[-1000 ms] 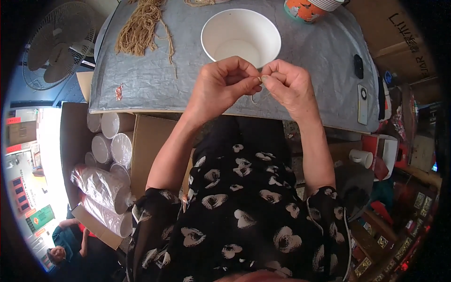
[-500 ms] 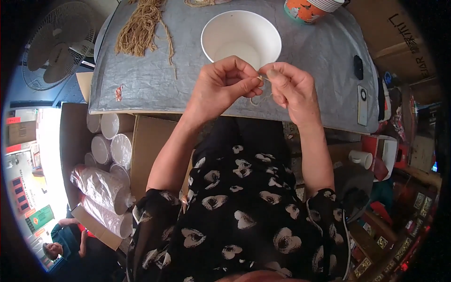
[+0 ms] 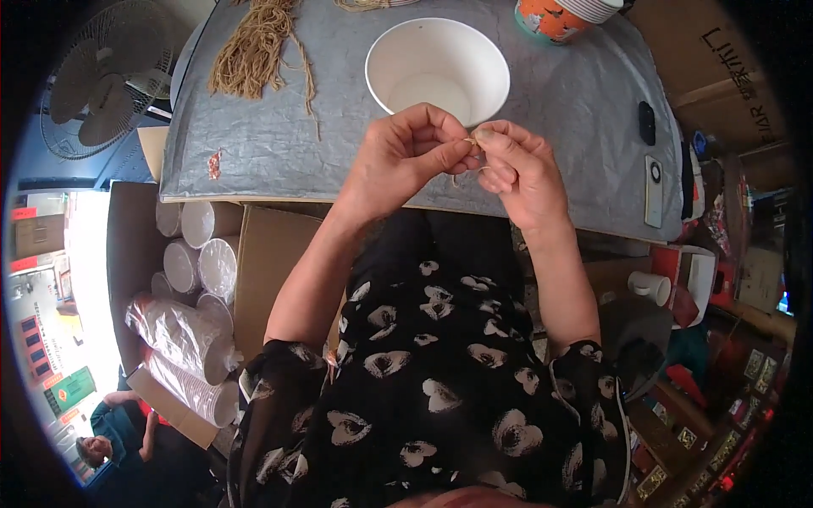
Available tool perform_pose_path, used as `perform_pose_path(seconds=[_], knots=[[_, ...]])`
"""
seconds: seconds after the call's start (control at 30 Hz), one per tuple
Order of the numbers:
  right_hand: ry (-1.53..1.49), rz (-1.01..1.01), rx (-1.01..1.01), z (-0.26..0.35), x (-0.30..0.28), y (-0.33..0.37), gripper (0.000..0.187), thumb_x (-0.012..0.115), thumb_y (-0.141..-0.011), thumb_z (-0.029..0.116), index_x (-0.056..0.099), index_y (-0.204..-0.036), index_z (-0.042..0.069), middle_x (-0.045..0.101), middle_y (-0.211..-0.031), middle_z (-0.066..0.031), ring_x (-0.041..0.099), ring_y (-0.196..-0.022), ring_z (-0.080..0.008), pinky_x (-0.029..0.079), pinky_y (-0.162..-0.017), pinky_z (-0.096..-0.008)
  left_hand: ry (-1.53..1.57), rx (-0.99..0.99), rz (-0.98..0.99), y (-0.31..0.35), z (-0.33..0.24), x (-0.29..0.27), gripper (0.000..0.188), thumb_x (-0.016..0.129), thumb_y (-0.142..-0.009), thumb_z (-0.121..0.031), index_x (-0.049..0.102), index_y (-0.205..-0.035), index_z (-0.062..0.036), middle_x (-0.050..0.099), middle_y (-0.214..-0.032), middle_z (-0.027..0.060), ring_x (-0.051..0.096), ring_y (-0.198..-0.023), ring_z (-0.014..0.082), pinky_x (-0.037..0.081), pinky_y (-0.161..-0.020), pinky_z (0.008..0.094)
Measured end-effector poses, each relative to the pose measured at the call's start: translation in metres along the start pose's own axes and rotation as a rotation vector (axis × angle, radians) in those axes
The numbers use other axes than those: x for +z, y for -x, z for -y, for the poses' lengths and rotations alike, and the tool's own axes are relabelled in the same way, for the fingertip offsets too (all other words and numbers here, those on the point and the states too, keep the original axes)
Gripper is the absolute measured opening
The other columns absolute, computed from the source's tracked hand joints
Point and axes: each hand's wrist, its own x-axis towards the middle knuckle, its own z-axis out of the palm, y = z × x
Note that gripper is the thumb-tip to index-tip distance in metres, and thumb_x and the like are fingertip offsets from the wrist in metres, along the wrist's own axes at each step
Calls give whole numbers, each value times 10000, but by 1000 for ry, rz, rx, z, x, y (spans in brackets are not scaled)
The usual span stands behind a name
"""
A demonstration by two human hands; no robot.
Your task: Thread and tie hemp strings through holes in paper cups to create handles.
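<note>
My left hand (image 3: 402, 161) and my right hand (image 3: 527, 173) meet above the near edge of the grey-covered table (image 3: 339, 152). Both are closed, thumb against forefinger, pinching a thin tan string (image 3: 472, 141) between fingertips that nearly touch. A loose end hangs below them; the finger pads hide whether a knot is there. Just beyond the hands stands a wide white paper tub (image 3: 389, 72), its mouth tilted toward me. A bundle of brown twine (image 3: 250, 59) lies at the far left of the table.
Orange patterned tubs (image 3: 550, 21) stand stacked at the far right. Near the right edge lie a small black object (image 3: 647, 123) and a pale phone-like item (image 3: 653, 190). Plastic-wrapped white tubs (image 3: 182, 334) fill a cardboard box (image 3: 271, 254) at left. A fan (image 3: 106, 97) and a person (image 3: 127, 427) are beyond.
My right hand has come in toward the left, so the fingertips are closer together on the string. The left hand has barely moved.
</note>
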Motion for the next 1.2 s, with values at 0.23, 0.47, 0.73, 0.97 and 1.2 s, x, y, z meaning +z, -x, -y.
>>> perform_pose_path(seconds=[0.23, 0.47, 0.73, 0.97, 1.2], knots=[[65, -75, -69, -3, 10, 4, 143, 705, -922, 135, 715, -993, 11, 504, -614, 59, 396, -503, -28, 327, -484, -211, -91, 30, -79, 2, 5, 4, 129, 687, -937, -24, 620, -1021, 47, 703, -920, 77, 696, -869, 123, 582, -781, 244], [76, -73, -72, -7, 9, 4, 161, 691, -941, 163, 700, -1005, 15, 483, -627, 62, 392, -521, -31, 328, -487, -213, -60, 26, -75, 3, 9, 1, 95, 660, -959, -35, 631, -1000, 45, 709, -913, 85, 701, -864, 127, 586, -769, 248], [353, -36, -178, -2, 9, 3, 146, 679, -950, 155, 686, -976, 12, 517, -644, 57, 418, -545, -27, 338, -496, -206, -49, 12, -49, 6, 7, -2, 86, 643, -969, -36, 634, -1006, 42, 704, -932, 78, 704, -874, 134, 591, -775, 250], [333, 8, -238, 2, 7, 2, 131, 670, -953, 132, 686, -970, 3, 563, -668, 41, 437, -564, -22, 342, -506, -195, -29, 28, -25, 4, 4, 0, 85, 636, -974, -36, 629, -1027, 30, 704, -944, 67, 706, -887, 138, 590, -771, 247], [412, -65, -357, 11, 12, 4, 140, 687, -951, 135, 695, -998, 3, 679, -765, -8, 456, -571, -20, 362, -504, -186, -34, 62, -30, 2, -2, 3, 203, 593, -988, -8, 544, -1182, 26, 724, -984, 132, 719, -934, 178, 604, -804, 280]])
